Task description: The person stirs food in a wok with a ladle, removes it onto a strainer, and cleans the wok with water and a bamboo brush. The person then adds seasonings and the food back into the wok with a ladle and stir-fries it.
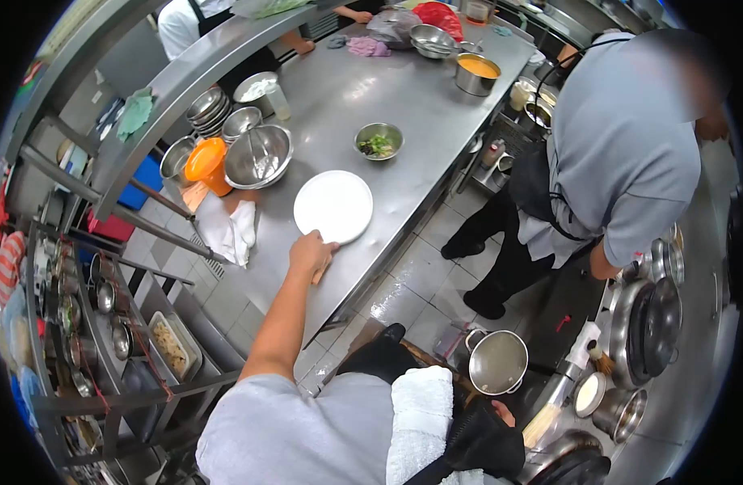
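Note:
My left hand (311, 255) reaches over the steel table (339, 121), its fingers closed on the near rim of a round white plate (333, 207). The plate lies flat, with nothing on it. Beyond it stands a small metal bowl (378, 142) with chopped greens and something dark inside. To the plate's left is a larger mixing bowl (259, 157) with a whisk (262, 162) in it. Only a small part of my right hand (503, 413) shows, low beside my dark apron and near a two-handled pot (498, 362); its fingers are mostly hidden.
An orange container (207, 164), stacked bowls (208, 111) and a white cloth (232, 233) line the table's left side. A pot of orange liquid (477, 74) stands farther back. A co-worker (622, 153) bends over the stove side at right. Shelves (121, 323) hold pans at left.

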Motion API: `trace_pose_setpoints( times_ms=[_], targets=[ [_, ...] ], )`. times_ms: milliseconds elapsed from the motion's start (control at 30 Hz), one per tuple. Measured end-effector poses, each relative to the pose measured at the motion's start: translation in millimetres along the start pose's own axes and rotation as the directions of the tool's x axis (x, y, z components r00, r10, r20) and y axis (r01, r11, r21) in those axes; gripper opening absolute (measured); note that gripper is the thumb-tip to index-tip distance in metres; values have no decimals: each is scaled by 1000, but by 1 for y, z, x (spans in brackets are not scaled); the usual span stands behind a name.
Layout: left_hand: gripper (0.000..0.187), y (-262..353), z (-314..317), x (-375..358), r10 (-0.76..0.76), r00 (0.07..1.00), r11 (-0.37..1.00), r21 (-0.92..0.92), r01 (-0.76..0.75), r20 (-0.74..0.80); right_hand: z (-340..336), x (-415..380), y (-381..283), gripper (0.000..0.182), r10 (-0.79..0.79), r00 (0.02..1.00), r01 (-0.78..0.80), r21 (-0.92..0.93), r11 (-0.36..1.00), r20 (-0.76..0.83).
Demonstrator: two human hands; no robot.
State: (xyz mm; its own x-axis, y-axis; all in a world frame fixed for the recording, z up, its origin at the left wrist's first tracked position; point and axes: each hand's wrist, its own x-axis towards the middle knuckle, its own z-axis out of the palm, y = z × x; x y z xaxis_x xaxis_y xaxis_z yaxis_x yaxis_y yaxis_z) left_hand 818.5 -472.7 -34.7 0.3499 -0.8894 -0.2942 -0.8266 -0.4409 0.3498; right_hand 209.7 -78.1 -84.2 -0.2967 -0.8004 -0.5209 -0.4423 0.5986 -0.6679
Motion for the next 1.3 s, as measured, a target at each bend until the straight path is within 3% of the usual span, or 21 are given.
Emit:
trace_pose_setpoints(
  times_ms=[33,133,167,300,400,467,500,600,633,700,733,800,833,867,967,1033,1067,1100,1133,1200,1300],
  targets=[
    [53,-12,-2,-14,-12,1000,1000,-16,13,19,-1,2,-51,40,-37,999,38,-161,986,7],
    [56,-53,-3,-54,-9,1000,999,-31,10,16,11,38,-69,38,-151,985,165,-228,959,78],
    [55,-68,-3,-64,-35,999,998,-53,37,29,13,42,-85,37,-100,991,121,-246,962,94],
    [51,-104,-14,-99,-6,1000,990,-138,6,-6,21,64,-103,35,-93,987,117,-184,976,131],
    [44,-96,-41,-103,7,997,939,-343,-34,-78,21,73,-107,34,-110,985,136,-204,969,135],
    [37,-79,-56,-83,143,989,705,-699,-116,-20,16,69,-114,36,-72,990,104,-267,958,125],
    [31,-50,-71,-77,175,985,693,-711,-119,6,15,68,-113,36,-71,991,100,-267,959,116],
    [25,25,-42,-16,274,959,422,-905,-55,70,18,63,-107,37,-34,996,58,-303,951,84],
    [28,51,-20,13,269,954,261,-963,62,135,19,56,-107,38,-16,997,33,-246,969,70],
    [30,103,23,72,261,937,106,-972,210,231,23,42,-98,39,15,999,-10,-168,986,30],
    [30,117,37,101,294,924,123,-968,217,244,24,31,-90,40,42,999,-39,-196,980,13],
    [41,132,87,184,660,675,-128,-836,533,330,23,6,-73,40,111,992,-120,-179,976,-61],
    [46,136,130,256,975,220,-156,-759,633,-16,20,-10,-61,41,140,987,-151,-147,977,-84],
    [46,161,130,278,995,102,-63,-727,683,10,18,-39,-48,41,190,973,-203,-98,974,-128],
    [42,227,132,337,940,312,80,-977,196,140,17,-122,-23,39,270,898,-293,-13,956,-348],
    [40,231,134,296,921,389,121,-968,-220,27,34,-172,14,37,272,833,-315,-9,949,-481],
    [40,188,132,275,912,399,93,-901,-424,-94,45,-195,38,39,346,808,-369,48,928,-477],
    [39,186,136,254,795,604,243,-883,-402,-57,60,-221,48,39,415,760,-421,109,901,-500],
    [38,191,136,235,754,652,280,-857,-433,-84,70,-245,55,39,438,739,-465,82,881,-511],
    [37,192,139,196,749,641,296,-780,-551,-169,95,-288,83,36,490,677,-496,150,855,-549],
    [35,188,160,133,770,601,265,-750,-606,-213,78,-336,95,34,567,339,-530,345,774,-751]
  ],
)
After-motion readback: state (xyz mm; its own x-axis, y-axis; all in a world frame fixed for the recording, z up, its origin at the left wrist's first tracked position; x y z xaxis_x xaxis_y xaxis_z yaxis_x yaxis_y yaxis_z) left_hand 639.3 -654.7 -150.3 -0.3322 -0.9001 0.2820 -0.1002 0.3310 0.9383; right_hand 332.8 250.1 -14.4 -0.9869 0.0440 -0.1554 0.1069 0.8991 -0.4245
